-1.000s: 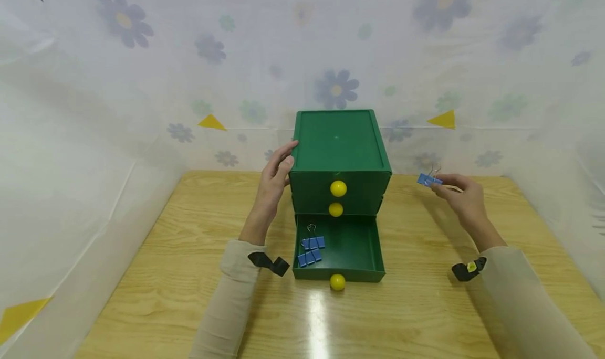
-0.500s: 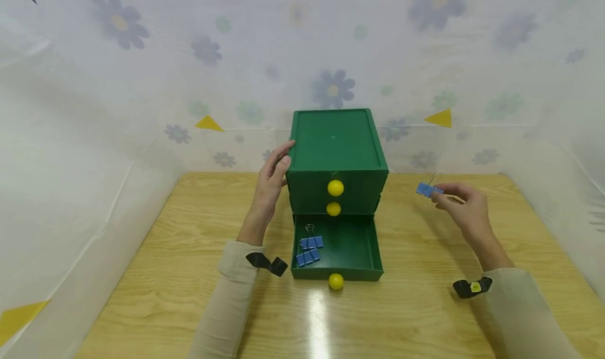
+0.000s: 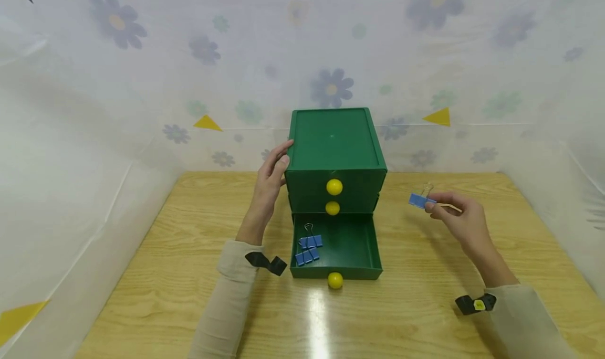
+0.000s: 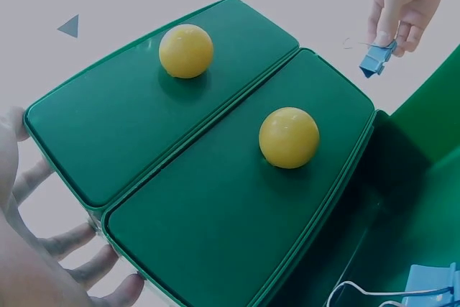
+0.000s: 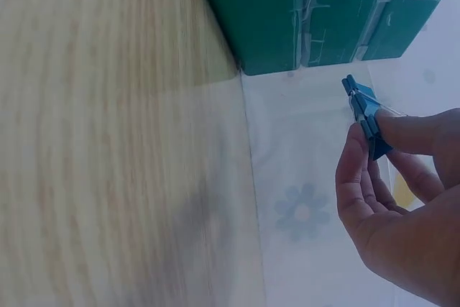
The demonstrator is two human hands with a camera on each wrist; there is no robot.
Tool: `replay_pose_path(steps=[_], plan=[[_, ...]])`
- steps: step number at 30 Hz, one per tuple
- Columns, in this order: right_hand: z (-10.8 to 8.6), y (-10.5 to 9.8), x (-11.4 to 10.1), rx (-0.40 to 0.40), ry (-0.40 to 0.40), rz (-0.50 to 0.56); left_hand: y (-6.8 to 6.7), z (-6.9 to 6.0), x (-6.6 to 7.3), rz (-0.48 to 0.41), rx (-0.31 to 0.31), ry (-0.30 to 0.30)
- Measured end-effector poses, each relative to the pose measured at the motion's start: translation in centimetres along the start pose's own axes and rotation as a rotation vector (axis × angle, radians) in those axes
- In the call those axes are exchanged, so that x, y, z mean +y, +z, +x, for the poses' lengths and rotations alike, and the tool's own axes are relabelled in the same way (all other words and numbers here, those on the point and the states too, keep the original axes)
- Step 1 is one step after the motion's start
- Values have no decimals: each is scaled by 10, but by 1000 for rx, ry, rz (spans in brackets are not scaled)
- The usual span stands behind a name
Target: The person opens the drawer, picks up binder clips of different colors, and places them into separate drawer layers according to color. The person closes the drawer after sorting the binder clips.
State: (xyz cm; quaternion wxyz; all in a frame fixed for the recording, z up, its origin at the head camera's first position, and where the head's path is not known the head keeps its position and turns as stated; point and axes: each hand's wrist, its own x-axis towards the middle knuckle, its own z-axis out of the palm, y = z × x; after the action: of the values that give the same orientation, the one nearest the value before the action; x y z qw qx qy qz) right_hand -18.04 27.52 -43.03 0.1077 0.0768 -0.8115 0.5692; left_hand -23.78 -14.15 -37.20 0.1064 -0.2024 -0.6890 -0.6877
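My left hand (image 3: 269,183) rests against the left side of a green drawer cabinet (image 3: 333,138), its fingers spread along the wall in the left wrist view. To the right of the cabinet, above the table, my right hand (image 3: 465,225) pinches a blue binder clip (image 3: 418,200) between thumb and fingers; the same binder clip (image 5: 365,116) shows its wire handles in the right wrist view. Pulled out at the bottom is the lowest drawer (image 3: 352,243). Two blue binder clips, one (image 3: 311,242) behind the other (image 3: 307,256), lie at its left side.
Each drawer front has a round yellow knob, such as the lowest knob (image 3: 335,281). The two upper drawers are closed. The cabinet stands on a wooden table (image 3: 189,275), with a flowered curtain (image 3: 264,60) behind it.
My right hand has come down and nearer with its binder clip, which has shifted slightly left. The left hand keeps its place on the cabinet, and the head view has shifted slightly.
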Motion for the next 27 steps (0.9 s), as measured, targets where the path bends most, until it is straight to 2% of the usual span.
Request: replay_pose_path(steps=[9,15,27], plan=[[-19,6,-9,-28,-32,-12,0,-1,1,11,2,-11],[-30,11,-16,-40,-49,-56,0,0,1,9,0,-6],[-44,29,-25,-44,-107,-95,0,-1,3,3,-2,-11]])
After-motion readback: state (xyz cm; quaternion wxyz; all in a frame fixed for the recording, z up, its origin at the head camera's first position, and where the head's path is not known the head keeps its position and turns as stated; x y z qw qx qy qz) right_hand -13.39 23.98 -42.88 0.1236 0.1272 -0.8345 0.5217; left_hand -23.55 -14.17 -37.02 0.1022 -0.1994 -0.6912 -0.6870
